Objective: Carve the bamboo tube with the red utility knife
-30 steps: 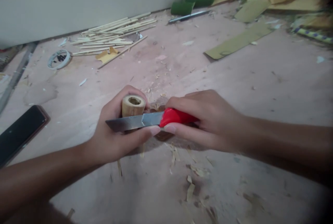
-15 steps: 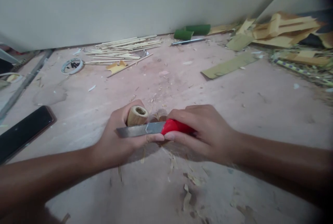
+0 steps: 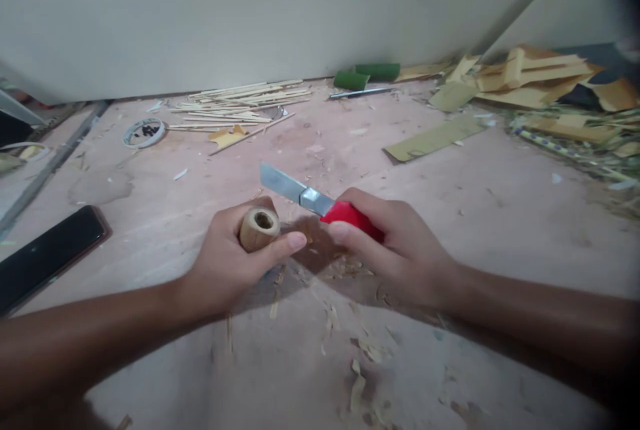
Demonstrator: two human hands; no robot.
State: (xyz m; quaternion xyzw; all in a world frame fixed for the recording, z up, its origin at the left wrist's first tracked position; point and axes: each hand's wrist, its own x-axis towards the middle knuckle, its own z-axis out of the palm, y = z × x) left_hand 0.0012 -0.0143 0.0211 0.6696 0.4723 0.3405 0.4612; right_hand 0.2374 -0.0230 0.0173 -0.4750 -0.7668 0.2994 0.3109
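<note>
Lifted off the bamboo piece (image 3: 259, 228) – knife (image 3: 320, 204) – hands grip each, shavings-strewn floor (image 3: 500, 230).

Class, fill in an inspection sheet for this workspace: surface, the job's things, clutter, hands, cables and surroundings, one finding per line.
Surface: pinkish plywood board, dusty and stained.
Job's things: short hollow bamboo tube; red-handled knife with steel blade, blade raised clear of the tube.
Clutter: pale shavings near the hands; bundle of thin bamboo sticks; black phone; tape roll; green bamboo pieces; cardboard scraps.
Hands: left hand wraps the tube; right hand has a closed grip on the knife handle.
Cables: nothing seen.
Surroundings: plain pale wall behind the board.
</note>
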